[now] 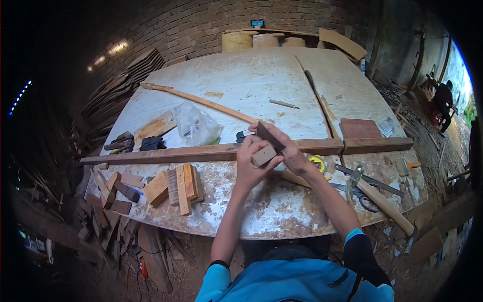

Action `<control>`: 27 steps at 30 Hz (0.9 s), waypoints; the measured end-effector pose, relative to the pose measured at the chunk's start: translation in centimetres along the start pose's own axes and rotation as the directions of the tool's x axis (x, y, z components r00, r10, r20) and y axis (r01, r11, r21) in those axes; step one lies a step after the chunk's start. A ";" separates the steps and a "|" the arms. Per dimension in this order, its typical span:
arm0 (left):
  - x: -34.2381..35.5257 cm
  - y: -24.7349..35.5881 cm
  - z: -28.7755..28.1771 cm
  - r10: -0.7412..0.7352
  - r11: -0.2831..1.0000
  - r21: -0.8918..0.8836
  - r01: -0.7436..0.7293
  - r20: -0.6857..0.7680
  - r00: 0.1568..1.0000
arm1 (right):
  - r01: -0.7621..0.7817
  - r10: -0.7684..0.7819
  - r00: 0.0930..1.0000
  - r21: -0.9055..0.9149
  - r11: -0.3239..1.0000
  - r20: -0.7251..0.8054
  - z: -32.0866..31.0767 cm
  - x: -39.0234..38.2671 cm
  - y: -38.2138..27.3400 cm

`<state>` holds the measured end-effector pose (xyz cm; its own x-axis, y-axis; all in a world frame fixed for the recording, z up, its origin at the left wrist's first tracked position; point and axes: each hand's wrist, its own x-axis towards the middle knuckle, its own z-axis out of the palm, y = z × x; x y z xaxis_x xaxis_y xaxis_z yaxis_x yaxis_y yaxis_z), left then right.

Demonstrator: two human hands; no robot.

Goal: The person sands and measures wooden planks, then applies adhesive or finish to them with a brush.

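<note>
My left hand [250, 163] grips a small brownish wooden block [263, 155] above the near middle of the white workbench [282, 85]. My right hand [287, 151] comes over from the right and presses a darker flat piece [268, 135] against the top of that block. Both hands meet just in front of a long reddish wooden batten [201, 152] that lies across the bench. A yellow tape measure [317, 162] sits on the bench just right of my right wrist.
Several wood offcuts [171, 187] lie at the near left. A hammer [382, 204], pliers and scissors lie at the near right. A plastic bag [198, 126], a curved wooden strip [201, 100] and a reddish board [359, 128] lie further back. A person [444, 103] stands at far right.
</note>
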<state>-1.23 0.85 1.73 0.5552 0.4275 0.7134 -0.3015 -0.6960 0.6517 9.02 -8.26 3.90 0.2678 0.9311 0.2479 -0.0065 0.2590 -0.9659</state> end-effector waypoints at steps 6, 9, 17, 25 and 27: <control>-0.5 -0.7 -0.5 -0.141 0.906 -0.420 0.060 -0.163 0.977 | 0.121 -0.129 0.992 0.251 0.960 0.014 1.6 0.4 0.4; -1.0 -0.2 -0.3 -0.174 0.898 -0.431 0.091 -0.159 0.972 | 0.206 -0.204 0.979 0.076 0.976 -0.027 2.6 0.3 0.9; -0.9 -0.1 0.7 -0.182 0.911 -0.409 0.051 -0.288 0.940 | 0.128 -0.114 0.990 0.186 0.974 -0.082 3.2 -0.6 1.0; -1.3 -0.3 1.8 -0.070 0.981 -0.192 -0.018 -0.441 0.895 | 0.087 -0.082 0.980 0.019 0.996 -0.181 4.1 -0.3 1.9; -1.1 -0.5 1.7 -0.031 0.974 -0.215 -0.069 -0.429 0.903 | 0.310 -0.314 0.938 -0.049 0.950 -0.146 4.0 -0.4 2.2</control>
<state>-0.42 -0.23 0.14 0.1779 0.6547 0.7347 -0.4989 -0.5835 0.6408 5.05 -7.02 1.95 0.3940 0.7548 0.5245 0.1238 0.5219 -0.8440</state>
